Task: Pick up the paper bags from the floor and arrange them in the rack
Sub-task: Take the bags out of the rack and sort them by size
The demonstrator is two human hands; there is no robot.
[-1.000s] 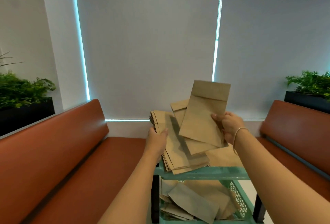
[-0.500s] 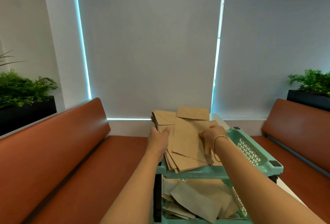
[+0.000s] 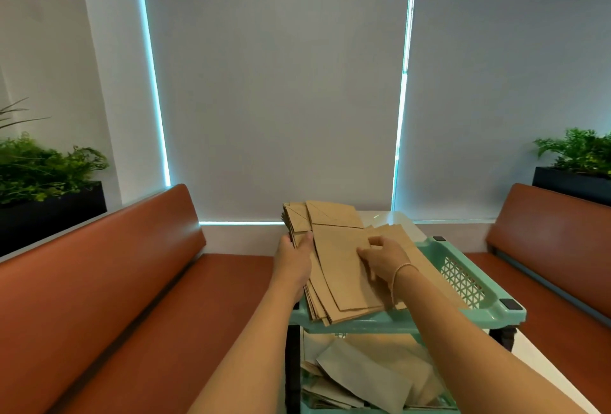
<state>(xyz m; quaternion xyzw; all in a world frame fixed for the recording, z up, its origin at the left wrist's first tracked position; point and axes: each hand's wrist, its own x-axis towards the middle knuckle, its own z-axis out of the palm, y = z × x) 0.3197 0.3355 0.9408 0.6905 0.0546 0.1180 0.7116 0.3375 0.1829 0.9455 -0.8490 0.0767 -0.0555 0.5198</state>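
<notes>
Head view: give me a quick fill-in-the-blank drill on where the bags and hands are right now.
1. The stack of paper bags lies on the rack's ____ shelf.
2. The left hand grips the stack's ____ edge.
3. The rack's plastic is ____ in colour.
4. The right hand wears a ____ at the wrist.

Missing words: top; left; green; bracelet
</notes>
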